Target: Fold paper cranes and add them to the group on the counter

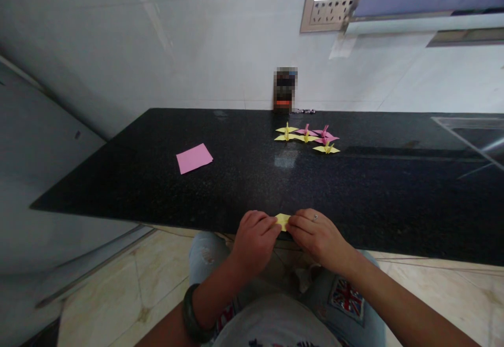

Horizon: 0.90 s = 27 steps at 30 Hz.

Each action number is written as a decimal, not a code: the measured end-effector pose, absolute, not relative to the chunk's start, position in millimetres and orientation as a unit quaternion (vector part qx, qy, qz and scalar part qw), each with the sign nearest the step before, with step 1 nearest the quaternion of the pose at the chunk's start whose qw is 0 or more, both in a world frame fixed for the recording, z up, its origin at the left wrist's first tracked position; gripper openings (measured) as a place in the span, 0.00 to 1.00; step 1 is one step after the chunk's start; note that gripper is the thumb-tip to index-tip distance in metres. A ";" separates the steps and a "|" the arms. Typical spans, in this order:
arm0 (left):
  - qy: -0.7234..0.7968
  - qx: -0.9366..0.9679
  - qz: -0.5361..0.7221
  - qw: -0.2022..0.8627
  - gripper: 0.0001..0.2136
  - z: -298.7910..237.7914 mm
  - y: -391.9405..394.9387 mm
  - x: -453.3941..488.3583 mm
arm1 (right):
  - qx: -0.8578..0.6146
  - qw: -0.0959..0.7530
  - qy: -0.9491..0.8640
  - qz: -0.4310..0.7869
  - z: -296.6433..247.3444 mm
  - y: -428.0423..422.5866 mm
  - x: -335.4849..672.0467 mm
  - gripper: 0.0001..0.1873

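A small piece of folded yellow paper (282, 221) lies at the front edge of the black counter (244, 184), between my two hands. My left hand (258, 237) has its fingers closed on the paper's left side. On the right side of it, my right hand (317, 237), with a ring on one finger, presses with its fingers together. Both hands hide the paper's outer ends. Farther back stand several yellow paper cranes (306, 137) and a few pink paper cranes (325, 132), grouped close together. Off to the left rests a pink paper sheet or stack (194, 158).
A phone-like object (285, 90), blurred out, leans upright against the tiled wall with a beaded strap (304, 111) beside it. A wall socket (329, 11) is above. The rim of what looks like a sink (468, 139) is at the right.
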State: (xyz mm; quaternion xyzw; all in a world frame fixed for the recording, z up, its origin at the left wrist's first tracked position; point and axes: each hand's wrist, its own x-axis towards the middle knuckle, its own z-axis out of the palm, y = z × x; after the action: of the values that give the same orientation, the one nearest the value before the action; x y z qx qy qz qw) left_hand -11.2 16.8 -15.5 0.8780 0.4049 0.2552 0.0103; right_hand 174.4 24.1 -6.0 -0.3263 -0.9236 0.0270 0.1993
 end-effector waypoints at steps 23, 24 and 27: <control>0.419 0.872 0.254 0.004 0.09 -25.5 -1.3 -6.1 | -0.379 0.175 -0.905 0.081 -9.2 13.2 174.1 0.12; 0.419 0.872 0.252 0.009 0.09 -24.9 -1.2 -6.1 | -0.380 0.176 -0.904 0.087 -8.4 14.3 173.7 0.11; 0.421 0.871 0.251 0.037 0.09 -23.2 -0.2 -7.0 | -0.375 0.187 -0.903 0.099 -6.2 18.9 173.2 0.11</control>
State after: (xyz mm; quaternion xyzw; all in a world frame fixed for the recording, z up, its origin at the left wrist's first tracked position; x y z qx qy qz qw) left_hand -7.0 -0.2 -23.2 0.8711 0.4207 0.2506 0.0372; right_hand 173.2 18.9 -6.2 -0.3745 -0.9028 0.0988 0.1867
